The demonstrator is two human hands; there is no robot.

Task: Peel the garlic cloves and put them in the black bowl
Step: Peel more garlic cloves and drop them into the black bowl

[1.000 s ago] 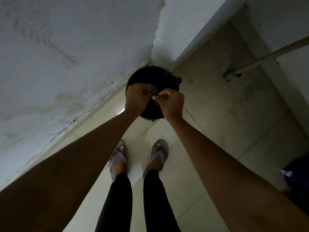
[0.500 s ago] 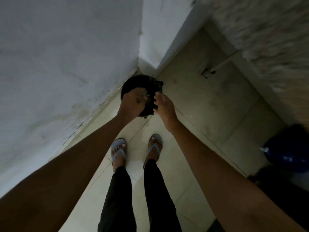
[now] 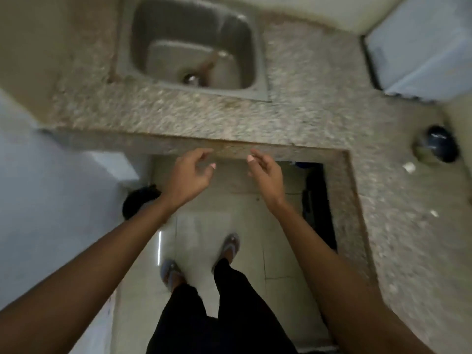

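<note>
Speckled granite table (image 3: 178,116), L-shaped, square steel sink (image 3: 258,72) inset; round black bowl (image 3: 443,146) at right edge. Left hand (image 3: 190,175), right hand (image 3: 267,175): fingers loosely curled, holding nothing, over tiled floor (image 3: 255,226).

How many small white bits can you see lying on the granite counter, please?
2: one white bit beside the black bowl, another nearer the counter's front edge. Blur may hide more.
</note>
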